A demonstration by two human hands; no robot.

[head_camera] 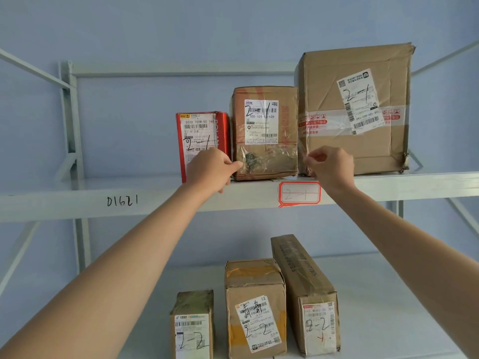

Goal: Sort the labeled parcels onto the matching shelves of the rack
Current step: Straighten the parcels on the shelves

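Head view: at the upper shelf's (233,200) front edge, the left hand (210,169) and right hand (330,167) flank the middle 2-1 parcel (264,133), fingers loosely curled, gripping nothing. It seems placed; next likely calls for fetching another parcel.

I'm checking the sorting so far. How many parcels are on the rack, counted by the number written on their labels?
Marked 2-1, upper shelf: 3 (red box, middle brown box, large brown box)
Marked 2-2, lower shelf: 3 (small box, middle box, long box)
Total: 6
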